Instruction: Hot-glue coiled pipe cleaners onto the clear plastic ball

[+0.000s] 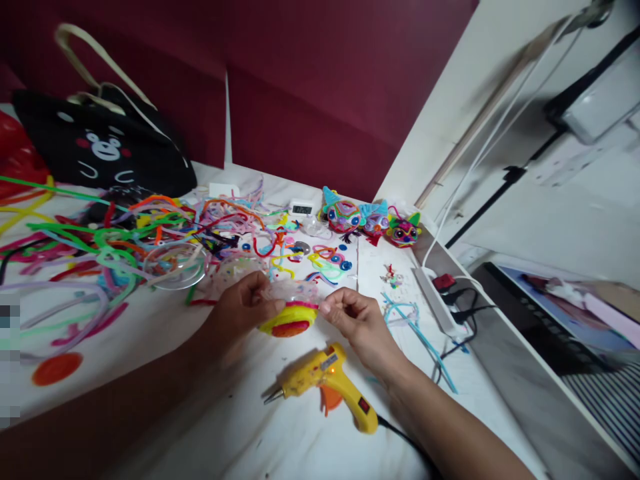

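My left hand (pixel 250 300) is closed on the left side of a clear plastic shell (pixel 293 291), its thumb pressed along the edge. Yellow pipe cleaner (pixel 305 313) wraps the shell's near side around a red oval patch (pixel 291 329). A pink pipe cleaner (pixel 301 305) runs along the upper border of the yellow. At the right end of that pink strip, my right hand (pixel 353 320) pinches with thumb and forefinger. Just below the hands, a yellow hot glue gun (pixel 325 383) lies on its side, nozzle to the left, apart from both hands.
Loose pipe cleaners (pixel 125 240) heap on the left around a clear round dish (pixel 176 265). Finished colourful animal heads (pixel 344 217) stand at the back right. A white power strip (pixel 440 303) and cables lie right. A black bag (pixel 105 147) stands back left.
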`<state>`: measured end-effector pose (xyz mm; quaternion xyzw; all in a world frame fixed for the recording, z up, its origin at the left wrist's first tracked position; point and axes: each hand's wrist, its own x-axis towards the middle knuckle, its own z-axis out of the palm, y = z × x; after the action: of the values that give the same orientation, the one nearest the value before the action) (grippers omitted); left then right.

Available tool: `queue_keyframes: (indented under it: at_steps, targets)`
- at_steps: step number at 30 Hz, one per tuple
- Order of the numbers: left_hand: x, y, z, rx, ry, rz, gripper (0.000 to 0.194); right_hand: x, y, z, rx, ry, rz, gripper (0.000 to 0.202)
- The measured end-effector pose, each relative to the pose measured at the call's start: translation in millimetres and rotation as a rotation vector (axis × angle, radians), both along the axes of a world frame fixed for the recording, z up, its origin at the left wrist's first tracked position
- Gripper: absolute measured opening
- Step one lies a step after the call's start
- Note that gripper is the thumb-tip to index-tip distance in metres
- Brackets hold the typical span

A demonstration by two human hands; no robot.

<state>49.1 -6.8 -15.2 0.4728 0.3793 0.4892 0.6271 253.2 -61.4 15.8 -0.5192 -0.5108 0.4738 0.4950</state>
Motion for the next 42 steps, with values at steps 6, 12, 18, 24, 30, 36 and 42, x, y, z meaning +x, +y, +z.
queue_keyframes:
  at_steps: [6,12,18,24,30,36,42]
  targets:
    - [5.8,-6.3,11.0,-0.066,-0.029,0.003,0.041,-2.4,0.3,-2.8,-0.021,0.025,-0.022,0.043]
    - [8.7,-9.9,18.7,-0.106,-0.052,0.001,0.041,-5.4,-0.3,-3.7,-0.019,0.034,-0.030,0.046]
    - [9.9,-11.0,20.4,-0.095,-0.083,-0.008,0.040,-4.8,-0.2,-2.3,-0.010,0.032,-0.051,0.048]
    - [11.3,-11.5,22.0,-0.098,-0.075,-0.022,0.042,-6.1,-0.4,-4.1,0.009,0.046,-0.068,0.046]
    - [10.3,-12.0,19.0,-0.096,-0.083,0.009,0.039,-7.9,-1.5,-7.8,0.007,0.097,-0.056,0.047]
    - [10.8,-11.9,16.2,-0.121,-0.121,0.037,0.038,-9.3,0.3,-9.7,-0.002,0.204,-0.036,0.047]
    - [11.3,-12.8,15.8,-0.120,-0.156,0.013,0.040,-9.4,0.0,-13.5,-0.016,0.324,-0.044,0.048]
